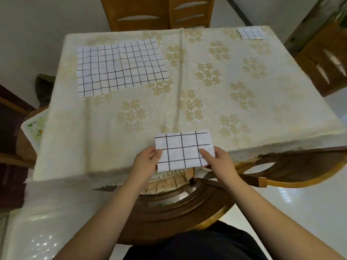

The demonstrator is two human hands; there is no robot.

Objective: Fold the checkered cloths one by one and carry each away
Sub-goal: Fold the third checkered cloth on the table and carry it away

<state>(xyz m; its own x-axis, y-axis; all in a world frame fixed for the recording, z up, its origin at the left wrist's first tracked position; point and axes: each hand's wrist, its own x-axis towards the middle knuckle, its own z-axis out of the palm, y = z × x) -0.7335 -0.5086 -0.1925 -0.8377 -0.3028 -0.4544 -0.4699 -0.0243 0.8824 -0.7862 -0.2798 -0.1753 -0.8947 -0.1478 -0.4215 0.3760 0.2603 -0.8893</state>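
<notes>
Your left hand (148, 158) and right hand (217, 160) are pinching the folded cloth (184, 150) at lower centre, so be keeping its edges level while carrying

Home dining room: a table (281, 117) is covered by a cream floral tablecloth (131, 113), wooden dining chairs (157, 14) are set around the table, glossy white floor tiles (300, 209) are seen below.

Both forearms were bare, with no sleeves showing up to the edge of the view. The left hand (145, 162) and right hand (219, 162) wore no rings, watch or gloves. Dark, plain clothing (197, 246) covered the lap below.
</notes>
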